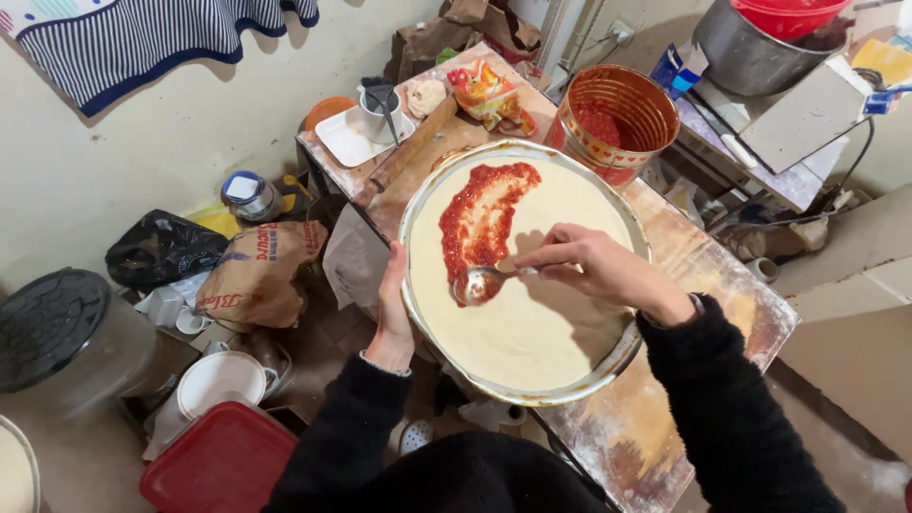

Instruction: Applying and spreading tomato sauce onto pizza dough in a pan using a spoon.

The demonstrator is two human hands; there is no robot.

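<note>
A round metal pan (608,366) lined with pale dough (541,328) lies on a floured wooden table. A curved streak of red tomato sauce (480,218) covers the dough's far left part. My right hand (594,266) pinches the handle of a metal spoon (478,282), whose bowl rests on the dough at the near end of the sauce. My left hand (392,309) grips the pan's left rim. Both arms wear black sleeves.
A large open tin of red sauce (613,119) stands just beyond the pan. A white tray with a cup (366,128), a rolling pin (418,142) and a bright packet (489,90) sit at the table's far end. Sacks, lidded bins and a red lid (223,461) crowd the floor at left.
</note>
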